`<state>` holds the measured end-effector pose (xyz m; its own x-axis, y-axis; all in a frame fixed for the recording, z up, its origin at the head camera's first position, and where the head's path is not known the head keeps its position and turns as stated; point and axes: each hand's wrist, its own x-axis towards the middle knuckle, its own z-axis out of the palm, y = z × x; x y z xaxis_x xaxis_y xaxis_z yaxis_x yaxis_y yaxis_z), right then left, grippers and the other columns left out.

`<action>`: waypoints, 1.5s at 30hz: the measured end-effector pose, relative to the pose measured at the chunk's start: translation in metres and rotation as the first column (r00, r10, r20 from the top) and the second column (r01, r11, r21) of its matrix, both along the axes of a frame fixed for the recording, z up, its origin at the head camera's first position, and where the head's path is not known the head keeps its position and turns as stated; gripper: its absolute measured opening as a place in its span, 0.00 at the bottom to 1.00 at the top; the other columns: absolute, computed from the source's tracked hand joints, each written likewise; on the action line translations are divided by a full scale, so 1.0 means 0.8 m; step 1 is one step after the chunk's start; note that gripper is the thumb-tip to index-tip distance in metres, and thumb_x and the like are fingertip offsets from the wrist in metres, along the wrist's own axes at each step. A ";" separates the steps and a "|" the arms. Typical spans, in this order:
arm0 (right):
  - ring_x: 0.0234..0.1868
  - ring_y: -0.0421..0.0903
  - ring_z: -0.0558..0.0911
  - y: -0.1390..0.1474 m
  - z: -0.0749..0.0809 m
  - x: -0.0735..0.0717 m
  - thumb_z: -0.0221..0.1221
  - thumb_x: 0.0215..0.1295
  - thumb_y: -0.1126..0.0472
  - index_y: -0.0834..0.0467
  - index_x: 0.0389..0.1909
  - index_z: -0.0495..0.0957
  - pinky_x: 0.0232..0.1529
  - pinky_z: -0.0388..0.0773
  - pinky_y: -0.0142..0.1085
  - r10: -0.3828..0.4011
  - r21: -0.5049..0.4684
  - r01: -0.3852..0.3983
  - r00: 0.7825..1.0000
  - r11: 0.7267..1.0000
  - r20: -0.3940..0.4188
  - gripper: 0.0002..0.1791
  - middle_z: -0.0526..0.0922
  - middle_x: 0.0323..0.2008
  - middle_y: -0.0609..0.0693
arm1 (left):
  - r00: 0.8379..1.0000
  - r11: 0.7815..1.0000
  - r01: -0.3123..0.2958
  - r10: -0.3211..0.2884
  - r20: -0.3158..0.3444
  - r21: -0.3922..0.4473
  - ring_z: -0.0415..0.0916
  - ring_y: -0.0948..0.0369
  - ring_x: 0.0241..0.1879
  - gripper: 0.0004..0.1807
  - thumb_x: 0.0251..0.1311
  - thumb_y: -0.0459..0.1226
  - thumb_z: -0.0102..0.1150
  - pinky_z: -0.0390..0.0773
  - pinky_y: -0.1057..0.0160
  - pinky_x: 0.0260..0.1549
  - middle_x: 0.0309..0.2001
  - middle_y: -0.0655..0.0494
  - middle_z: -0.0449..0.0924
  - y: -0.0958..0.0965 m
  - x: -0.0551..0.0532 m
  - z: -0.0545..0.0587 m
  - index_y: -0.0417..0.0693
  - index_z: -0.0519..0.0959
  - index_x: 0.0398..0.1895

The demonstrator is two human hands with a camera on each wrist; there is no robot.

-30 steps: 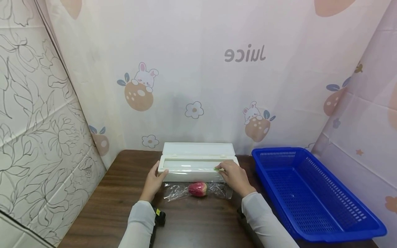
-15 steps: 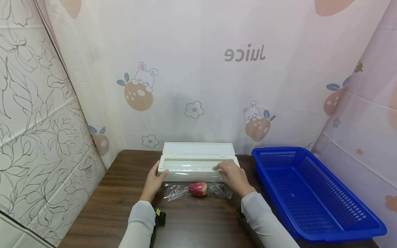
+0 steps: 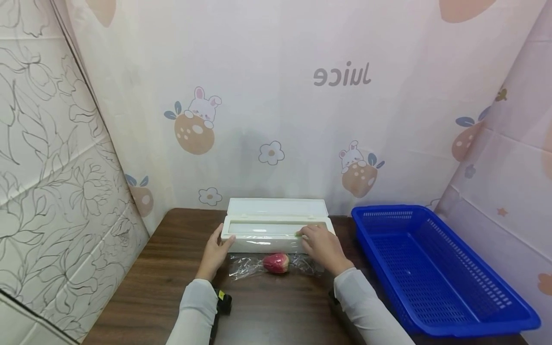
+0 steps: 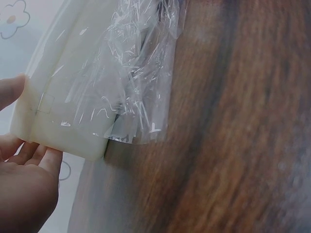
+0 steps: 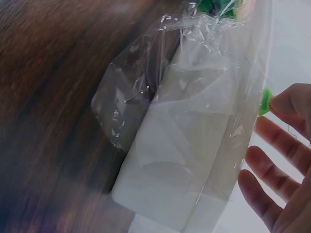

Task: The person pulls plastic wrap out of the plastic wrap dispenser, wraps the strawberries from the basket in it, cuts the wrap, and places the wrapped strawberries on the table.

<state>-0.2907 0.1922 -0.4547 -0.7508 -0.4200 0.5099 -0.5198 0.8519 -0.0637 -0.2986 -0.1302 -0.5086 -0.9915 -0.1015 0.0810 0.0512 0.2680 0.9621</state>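
A long white cling film dispenser (image 3: 263, 246) lies across the table with its lid (image 3: 277, 207) tipped back. My left hand (image 3: 213, 253) grips its left end, thumb on top and fingers under the end in the left wrist view. My right hand (image 3: 324, 247) pinches a small green slide cutter (image 5: 265, 102) between thumb and index finger at the front edge; the other fingers are spread. Clear cling film (image 4: 131, 73) drapes over the front onto the table. A red fruit (image 3: 276, 263) with a pale end lies in the film; its green part (image 5: 218, 7) shows in the right wrist view.
A blue perforated plastic basket (image 3: 431, 273) stands on the right side of the dark wooden table (image 3: 276, 316). Printed curtains (image 3: 276, 96) hang close behind and at both sides.
My right hand has slid slightly left along the dispenser's front edge with the green slide cutter. The left hand, film and fruit have stayed in place.
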 end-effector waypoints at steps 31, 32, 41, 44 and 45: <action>0.34 0.47 0.76 -0.029 -0.009 0.002 0.68 0.52 0.54 0.57 0.31 0.79 0.36 0.80 0.43 -0.103 -0.191 0.107 0.994 0.976 0.032 0.11 0.81 0.29 0.49 | 1.000 1.000 -0.017 0.017 0.025 -0.009 0.43 0.49 0.69 0.42 0.59 0.51 0.57 0.54 0.47 0.67 0.72 0.42 0.46 0.000 0.001 -0.001 0.46 0.51 0.72; 0.33 0.46 0.76 -0.029 -0.010 0.002 0.68 0.52 0.54 0.56 0.31 0.80 0.35 0.80 0.42 -0.107 -0.194 0.111 0.994 0.975 0.029 0.12 0.81 0.29 0.48 | 0.999 1.000 -0.020 0.020 0.026 -0.006 0.43 0.49 0.69 0.42 0.59 0.51 0.57 0.54 0.47 0.67 0.72 0.42 0.46 0.000 0.001 -0.001 0.46 0.51 0.72; 0.32 0.43 0.77 -0.030 -0.013 0.001 0.68 0.51 0.49 0.51 0.27 0.78 0.27 0.80 0.40 -0.162 -0.182 0.155 0.987 0.971 -0.022 0.11 0.81 0.28 0.44 | 0.999 1.000 -0.021 0.022 0.027 -0.008 0.43 0.48 0.69 0.42 0.60 0.51 0.57 0.54 0.47 0.67 0.72 0.41 0.46 0.002 0.003 0.002 0.46 0.51 0.72; 0.34 0.42 0.77 -0.030 -0.011 0.000 0.68 0.51 0.50 0.49 0.27 0.78 0.28 0.81 0.40 -0.155 -0.179 0.150 0.988 0.972 -0.015 0.10 0.82 0.28 0.43 | 0.999 1.000 -0.022 0.023 0.025 -0.006 0.43 0.47 0.69 0.42 0.60 0.51 0.57 0.54 0.47 0.67 0.72 0.40 0.46 0.002 0.003 0.003 0.46 0.51 0.72; 0.34 0.43 0.77 -0.030 -0.011 0.000 0.68 0.52 0.50 0.49 0.27 0.78 0.29 0.81 0.41 -0.151 -0.176 0.147 0.988 0.973 -0.013 0.09 0.82 0.29 0.43 | 0.999 1.000 -0.023 0.023 0.023 -0.004 0.43 0.47 0.69 0.42 0.60 0.51 0.57 0.54 0.47 0.67 0.72 0.40 0.46 0.002 0.003 0.003 0.46 0.51 0.72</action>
